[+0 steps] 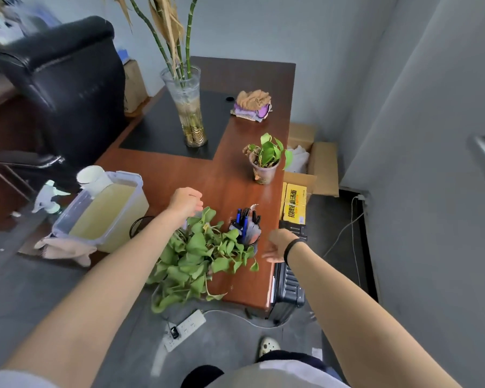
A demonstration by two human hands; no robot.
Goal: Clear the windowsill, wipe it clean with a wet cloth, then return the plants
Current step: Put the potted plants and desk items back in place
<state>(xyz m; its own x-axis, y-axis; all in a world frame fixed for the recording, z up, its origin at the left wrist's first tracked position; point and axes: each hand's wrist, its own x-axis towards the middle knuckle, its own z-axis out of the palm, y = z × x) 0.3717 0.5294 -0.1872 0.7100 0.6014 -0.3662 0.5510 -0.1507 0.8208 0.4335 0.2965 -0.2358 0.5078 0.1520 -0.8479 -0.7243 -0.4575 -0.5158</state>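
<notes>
A: Nearest first, what's by the feet?
B: Floor at 6 o'clock: a pale shoe. At 7, a white power strip w/ a black plug in it. Dark ribbed suitcase stands by the table's near-right corner, approx 5.
A: Hands?
B: Both out over the near end of the table. Left hand is at the far edge of the trailing plant, fingers curled down toward the leaves; can't tell if it's got hold of anything. Right hand, black band on the wrist, hangs just right of the leaves, fingers loose, holding nothing.
A: The plant itself?
B: On the table's near edge, mid-view, vines spilling off toward 6. Mesh pen holder touches its leaves on the 2 o'clock side.
A: Left side?
B: At 9: clear plastic tub of yellowish liquid, beige cloth at its near corner, spray bottle just left of it.
A: Further out?
B: Small plant in a cup near the right edge at 1, upright. At 12, tall glass vase w/ bamboo stems on the dark inset; pile of cloths to its right. Black office chair at 10–11, off the table
</notes>
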